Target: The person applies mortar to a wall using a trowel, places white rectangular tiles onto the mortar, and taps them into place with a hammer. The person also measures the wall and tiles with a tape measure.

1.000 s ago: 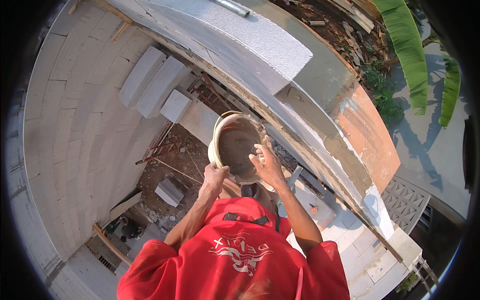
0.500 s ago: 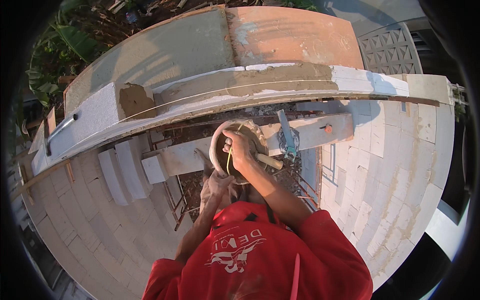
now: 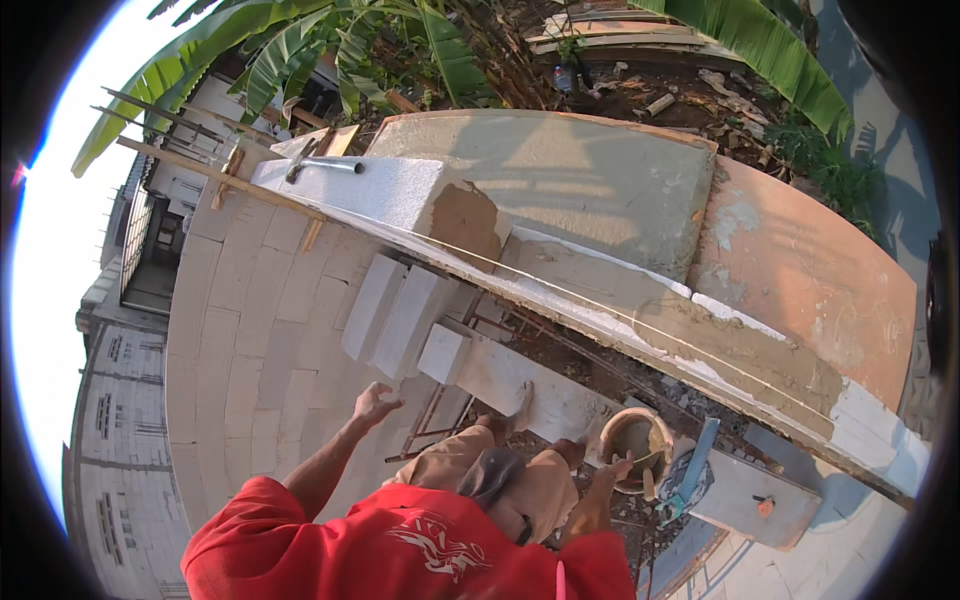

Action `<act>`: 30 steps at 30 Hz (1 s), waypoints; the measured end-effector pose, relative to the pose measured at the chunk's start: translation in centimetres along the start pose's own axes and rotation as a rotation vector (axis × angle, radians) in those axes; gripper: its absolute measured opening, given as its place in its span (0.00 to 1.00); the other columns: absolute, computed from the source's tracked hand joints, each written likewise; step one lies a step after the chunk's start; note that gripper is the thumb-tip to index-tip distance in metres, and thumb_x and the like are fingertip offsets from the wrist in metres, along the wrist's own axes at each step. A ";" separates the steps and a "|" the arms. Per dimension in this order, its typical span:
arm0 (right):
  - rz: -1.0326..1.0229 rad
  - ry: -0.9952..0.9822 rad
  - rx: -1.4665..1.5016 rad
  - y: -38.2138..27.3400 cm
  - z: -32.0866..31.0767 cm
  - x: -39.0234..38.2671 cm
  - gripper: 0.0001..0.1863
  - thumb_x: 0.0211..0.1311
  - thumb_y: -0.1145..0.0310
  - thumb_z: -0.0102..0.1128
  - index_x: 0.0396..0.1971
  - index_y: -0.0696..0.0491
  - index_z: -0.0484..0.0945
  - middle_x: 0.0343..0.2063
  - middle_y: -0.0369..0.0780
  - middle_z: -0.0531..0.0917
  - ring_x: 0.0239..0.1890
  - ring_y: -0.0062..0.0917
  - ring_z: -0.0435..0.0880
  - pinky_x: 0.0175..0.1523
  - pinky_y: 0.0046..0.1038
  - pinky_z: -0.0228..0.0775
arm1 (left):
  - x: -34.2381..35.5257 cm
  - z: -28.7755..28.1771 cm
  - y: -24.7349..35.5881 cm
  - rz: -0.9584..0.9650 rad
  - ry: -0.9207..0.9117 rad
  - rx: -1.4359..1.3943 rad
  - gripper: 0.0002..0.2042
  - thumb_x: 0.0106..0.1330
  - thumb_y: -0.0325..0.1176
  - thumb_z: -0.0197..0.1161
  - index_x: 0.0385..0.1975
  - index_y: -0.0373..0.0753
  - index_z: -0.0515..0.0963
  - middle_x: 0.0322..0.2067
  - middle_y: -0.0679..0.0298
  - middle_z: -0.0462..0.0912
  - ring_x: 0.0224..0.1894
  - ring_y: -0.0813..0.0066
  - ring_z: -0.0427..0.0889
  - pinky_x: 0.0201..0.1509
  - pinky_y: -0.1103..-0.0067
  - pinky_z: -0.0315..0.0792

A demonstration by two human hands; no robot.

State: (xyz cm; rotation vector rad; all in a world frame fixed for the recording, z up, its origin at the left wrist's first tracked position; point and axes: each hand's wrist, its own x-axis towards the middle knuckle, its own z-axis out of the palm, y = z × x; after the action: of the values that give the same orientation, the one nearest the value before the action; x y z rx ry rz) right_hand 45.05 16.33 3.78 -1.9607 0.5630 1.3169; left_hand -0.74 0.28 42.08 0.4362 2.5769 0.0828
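The right grip [image 3: 618, 467] is at the near rim of the bucket [image 3: 622, 414], fingers reaching over the edge; whether they pinch rim or handle, or only rest there, I can't tell. The bucket stands on the plank [image 3: 500, 368] directly at this grip, prob. so the plank carries its weight and the grey-brown paste [image 3: 632, 436] is a short reach away. Just beside the grip, a wooden handle [image 3: 649, 487] sticks out over the rim, maybe so that it can be taken w/o touching the paste. Beyond the bucket, to the right of the grip, a long blue tool [image 3: 697, 460] lies on crumpled plastic, prob. also kept in reach.

The left grip [image 3: 377, 405] is in the air, well apart from the bucket, fingers loosely spread & slightly bent, w/ nothing in it; perhaps it's held out for balance, bc the foot [image 3: 526, 400] is on a narrow plank. Nearest ahead of it are two long white blocks [image 3: 412, 320] and a small block [image 3: 443, 352].

Ahead of both grips, a string [image 3: 560, 287] runs along the mortar-covered wall [image 3: 740, 358], prob. as straight guide.
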 end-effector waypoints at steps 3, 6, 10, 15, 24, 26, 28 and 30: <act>0.049 -0.032 -0.152 0.6 -2.2 5.7 0.36 0.57 0.52 0.67 0.58 0.64 0.73 0.53 0.49 0.77 0.52 0.40 0.79 0.56 0.46 0.71 | -0.3 -1.1 -3.5 -0.152 0.066 -0.062 0.31 0.52 0.52 0.78 0.52 0.39 0.80 0.54 0.55 0.83 0.58 0.60 0.81 0.62 0.68 0.74; -0.018 -0.059 -0.277 1.8 -2.5 9.4 0.32 0.58 0.56 0.67 0.57 0.61 0.74 0.51 0.49 0.79 0.49 0.40 0.81 0.53 0.45 0.73 | 0.1 0.5 -6.2 -0.265 -0.014 -0.086 0.29 0.54 0.49 0.77 0.53 0.40 0.80 0.53 0.58 0.83 0.56 0.63 0.82 0.58 0.68 0.76; -0.074 -0.099 -0.431 2.1 -0.7 10.4 0.30 0.59 0.58 0.66 0.56 0.61 0.75 0.50 0.50 0.80 0.47 0.41 0.82 0.52 0.46 0.74 | 1.1 3.2 -8.5 -0.204 0.017 -0.100 0.29 0.53 0.52 0.76 0.51 0.40 0.81 0.53 0.55 0.84 0.56 0.60 0.82 0.59 0.68 0.77; -0.274 -0.090 -0.773 -0.8 0.6 7.4 0.27 0.59 0.60 0.64 0.55 0.60 0.76 0.48 0.50 0.82 0.45 0.43 0.83 0.51 0.47 0.75 | 2.7 4.3 -11.2 -0.176 0.053 -0.171 0.26 0.53 0.52 0.75 0.46 0.39 0.83 0.46 0.54 0.87 0.52 0.59 0.85 0.57 0.68 0.77; -0.705 -0.175 -1.237 1.1 10.6 0.1 0.21 0.60 0.71 0.62 0.53 0.60 0.76 0.42 0.51 0.85 0.38 0.44 0.86 0.49 0.46 0.78 | 10.9 5.3 -23.8 -0.439 -0.068 -0.465 0.28 0.55 0.47 0.77 0.53 0.39 0.84 0.52 0.52 0.86 0.54 0.63 0.85 0.58 0.70 0.78; -0.638 -0.266 -1.309 5.0 15.3 -2.8 0.23 0.60 0.71 0.65 0.55 0.57 0.74 0.43 0.50 0.84 0.42 0.43 0.86 0.52 0.45 0.77 | 14.6 6.5 -26.8 -0.475 -0.087 -0.570 0.35 0.54 0.46 0.78 0.61 0.37 0.77 0.58 0.51 0.81 0.61 0.61 0.80 0.63 0.69 0.74; -0.808 -0.402 -1.691 11.0 20.0 -5.5 0.27 0.60 0.68 0.69 0.58 0.54 0.71 0.43 0.49 0.84 0.47 0.42 0.84 0.54 0.44 0.76 | 18.1 8.5 -30.3 -0.568 -0.167 -0.661 0.41 0.56 0.47 0.76 0.69 0.34 0.68 0.64 0.51 0.76 0.66 0.59 0.75 0.66 0.70 0.71; -0.867 -0.519 -1.864 18.1 26.5 -7.6 0.31 0.53 0.67 0.75 0.57 0.51 0.72 0.43 0.42 0.81 0.33 0.32 0.80 0.31 0.34 0.73 | 23.3 11.1 -33.8 -0.701 -0.134 -0.879 0.39 0.59 0.49 0.74 0.67 0.34 0.70 0.63 0.51 0.77 0.65 0.60 0.76 0.67 0.70 0.70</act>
State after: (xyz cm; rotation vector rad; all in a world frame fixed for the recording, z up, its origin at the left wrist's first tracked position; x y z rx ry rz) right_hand 13.34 23.98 -1.12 -2.1644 -2.2410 1.6122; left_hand -23.88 -24.51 16.35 -0.7395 2.1357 0.8400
